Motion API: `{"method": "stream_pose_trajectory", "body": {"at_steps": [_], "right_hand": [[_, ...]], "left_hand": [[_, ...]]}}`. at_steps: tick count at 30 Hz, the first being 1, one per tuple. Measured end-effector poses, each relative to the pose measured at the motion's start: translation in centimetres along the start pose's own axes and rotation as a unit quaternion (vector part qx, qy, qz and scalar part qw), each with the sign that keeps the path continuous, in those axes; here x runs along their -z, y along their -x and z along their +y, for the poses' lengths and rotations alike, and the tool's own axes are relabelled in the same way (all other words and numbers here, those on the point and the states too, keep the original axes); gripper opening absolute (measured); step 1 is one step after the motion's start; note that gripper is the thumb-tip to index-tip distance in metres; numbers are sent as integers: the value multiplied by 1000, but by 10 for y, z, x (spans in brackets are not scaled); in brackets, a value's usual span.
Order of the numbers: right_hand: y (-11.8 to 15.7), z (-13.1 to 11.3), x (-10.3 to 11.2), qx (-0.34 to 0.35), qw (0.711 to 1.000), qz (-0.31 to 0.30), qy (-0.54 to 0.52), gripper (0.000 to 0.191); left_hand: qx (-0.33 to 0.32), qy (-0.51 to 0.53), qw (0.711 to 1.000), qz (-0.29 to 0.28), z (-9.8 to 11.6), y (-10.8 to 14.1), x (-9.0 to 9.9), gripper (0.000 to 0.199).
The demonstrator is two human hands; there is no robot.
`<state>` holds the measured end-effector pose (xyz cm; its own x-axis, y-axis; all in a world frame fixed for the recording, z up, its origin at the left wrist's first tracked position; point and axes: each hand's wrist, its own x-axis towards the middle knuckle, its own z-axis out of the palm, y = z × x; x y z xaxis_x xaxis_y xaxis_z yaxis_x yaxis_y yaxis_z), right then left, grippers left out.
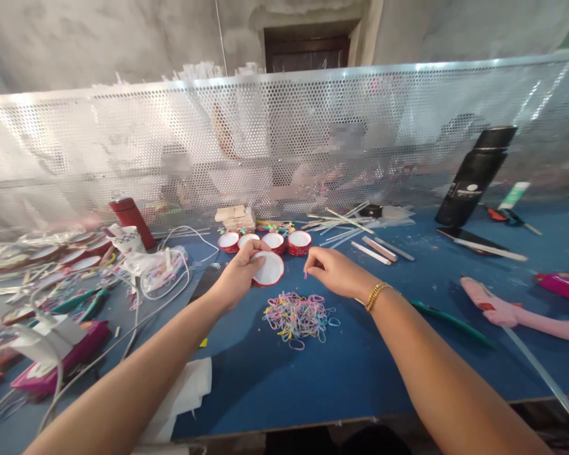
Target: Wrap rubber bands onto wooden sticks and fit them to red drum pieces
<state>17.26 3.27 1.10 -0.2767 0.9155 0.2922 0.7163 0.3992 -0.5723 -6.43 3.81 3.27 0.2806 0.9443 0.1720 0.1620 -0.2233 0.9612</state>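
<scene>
My left hand grips a small round drum with a white face and a red rim, tilted towards me. Across from it, my right hand pinches a small pink rubber band between thumb and fingertips, apart from the drum. Below both hands lies a loose pile of coloured rubber bands on the blue table. Behind them stands a row of similar red-rimmed drums, some with small coloured pieces at the back.
A pink glue gun, green pliers and a black bottle are on the right. Sticks lie at the back. White cables, a red bottle and clutter fill the left. A perforated metal screen closes the far side.
</scene>
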Motion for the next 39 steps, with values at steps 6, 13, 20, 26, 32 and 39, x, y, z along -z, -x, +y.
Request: {"method": "stream_pose_trajectory", "body": {"at_steps": [6,13,20,26,32,39], "right_hand": [[-4,-1,-3,43,989,38,-137,2],[1,0,-3,-1,996,-61,-64,8],[0,6,-1,3,997,-62,-50,9],[4,3,1,11,985,-159,-72,5],[6,-8,-1,13,977,-212,-17,14],[6,-11,-8,15,981,-194,16,18]], "left_hand": [[-25,-17,999,-23,-4,-3,1,14],[-27,-18,999,-5,-7,-6,2,12],[-35,-26,999,-9,-4,-5,1,11],[-26,-33,999,1,-7,-6,1,14],[-30,-42,999,4,-8,-7,2,15],[-34,-46,998,4,-5,-6,1,13]]}}
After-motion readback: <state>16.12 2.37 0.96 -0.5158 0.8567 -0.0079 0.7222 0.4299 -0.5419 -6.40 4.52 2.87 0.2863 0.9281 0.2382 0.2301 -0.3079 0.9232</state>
